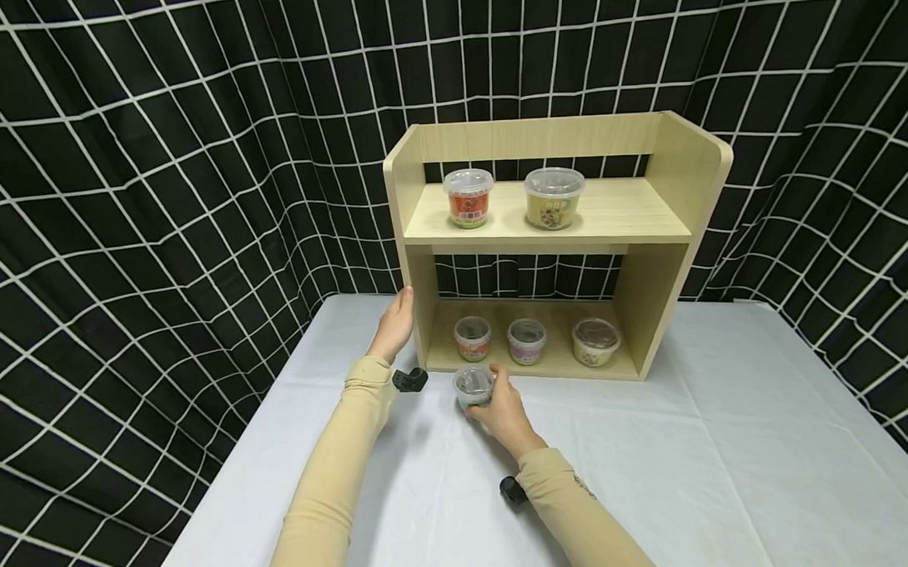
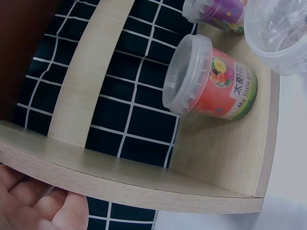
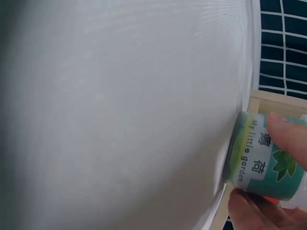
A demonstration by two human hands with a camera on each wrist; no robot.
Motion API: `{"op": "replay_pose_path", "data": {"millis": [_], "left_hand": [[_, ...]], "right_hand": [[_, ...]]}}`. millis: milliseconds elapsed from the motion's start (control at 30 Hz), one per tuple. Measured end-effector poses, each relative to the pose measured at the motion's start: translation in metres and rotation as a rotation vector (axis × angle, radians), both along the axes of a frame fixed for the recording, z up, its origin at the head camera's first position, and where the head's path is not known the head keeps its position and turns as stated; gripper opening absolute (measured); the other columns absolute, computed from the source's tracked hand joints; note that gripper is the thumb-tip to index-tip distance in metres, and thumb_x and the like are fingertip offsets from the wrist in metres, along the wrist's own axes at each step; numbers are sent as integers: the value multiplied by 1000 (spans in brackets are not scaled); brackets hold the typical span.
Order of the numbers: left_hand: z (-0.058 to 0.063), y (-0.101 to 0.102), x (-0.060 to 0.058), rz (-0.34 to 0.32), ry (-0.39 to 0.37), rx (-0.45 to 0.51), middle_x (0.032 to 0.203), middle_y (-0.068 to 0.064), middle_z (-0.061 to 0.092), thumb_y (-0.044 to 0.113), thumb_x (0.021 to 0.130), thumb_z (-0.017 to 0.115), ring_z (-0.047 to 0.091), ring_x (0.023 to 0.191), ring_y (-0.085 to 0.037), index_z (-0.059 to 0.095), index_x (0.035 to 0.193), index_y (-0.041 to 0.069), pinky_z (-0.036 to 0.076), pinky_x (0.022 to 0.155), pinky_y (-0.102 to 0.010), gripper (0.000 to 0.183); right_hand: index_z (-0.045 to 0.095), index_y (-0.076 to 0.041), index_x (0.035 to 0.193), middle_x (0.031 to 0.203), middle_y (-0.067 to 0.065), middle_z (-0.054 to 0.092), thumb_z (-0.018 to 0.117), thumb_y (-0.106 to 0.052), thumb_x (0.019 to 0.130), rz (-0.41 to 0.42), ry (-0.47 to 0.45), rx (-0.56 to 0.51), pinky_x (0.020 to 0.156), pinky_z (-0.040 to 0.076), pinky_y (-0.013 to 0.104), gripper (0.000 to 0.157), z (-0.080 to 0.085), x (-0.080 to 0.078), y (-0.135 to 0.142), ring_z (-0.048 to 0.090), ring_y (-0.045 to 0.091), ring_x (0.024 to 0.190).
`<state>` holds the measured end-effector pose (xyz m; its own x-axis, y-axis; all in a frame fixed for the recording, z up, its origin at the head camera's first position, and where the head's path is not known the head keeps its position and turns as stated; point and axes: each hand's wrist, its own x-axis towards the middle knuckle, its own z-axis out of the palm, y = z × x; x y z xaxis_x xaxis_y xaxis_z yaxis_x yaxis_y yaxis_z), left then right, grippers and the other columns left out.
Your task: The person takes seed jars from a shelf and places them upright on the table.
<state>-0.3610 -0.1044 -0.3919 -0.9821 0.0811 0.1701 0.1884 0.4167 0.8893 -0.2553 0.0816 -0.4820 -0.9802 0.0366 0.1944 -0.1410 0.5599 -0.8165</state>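
My right hand grips a small teal plastic cup with a clear lid, in front of the shelf's lower left. Its "My little garden" label with green leaves shows in the right wrist view, between thumb and fingers. My left hand touches the outer left side of the wooden shelf; in the left wrist view its fingers lie along that panel. Behind the held cup, a red cup, a purple cup and a wider cream tub stand on the bottom board.
On the upper board stand another red cup and a wide yellow tub, both with clear lids. A white cloth covers the table. Black curtain with a white grid hangs behind and at both sides.
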Motion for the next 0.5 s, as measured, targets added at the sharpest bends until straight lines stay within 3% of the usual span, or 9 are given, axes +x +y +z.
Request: {"op": "replay_pose_path", "data": {"millis": [367,500], "left_hand": [[1,0,1,8,3,-2,149,-12,26,53,98,18,21,136,-26,24,147,6,16,111,-35,68],[1,1,1,10,1,-2,148,-12,27,51,99,18,22,135,-26,24,147,5,16,111,-35,66]], "right_hand": [[29,3,137,132,28,40,85,-18,66,103,-167,-56,101,32,52,93,11,3,24,37,42,122],[26,3,140,136,30,36,86,-22,65,125,-179,-59,102,30,53,99,16,3,41,33,42,126]]}}
